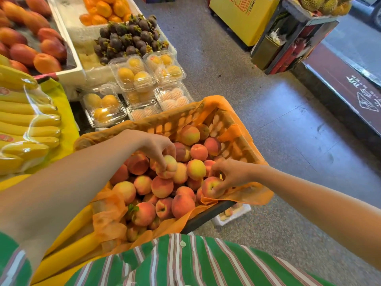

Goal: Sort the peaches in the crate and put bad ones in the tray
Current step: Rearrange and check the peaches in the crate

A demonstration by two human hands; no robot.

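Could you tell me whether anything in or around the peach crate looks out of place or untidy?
The orange liner is bunched up in the near-left corner of the crate, partly covering peaches there, and it hangs loosely over the right rim. One peach beside the bunch has leaves attached.

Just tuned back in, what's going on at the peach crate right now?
A person is working with both hands inside the crate. The left hand pinches the pile-top peach, and the right hand grips the edge peach at the crate's near right side. A white tray sits on the floor below that side, mostly hidden.
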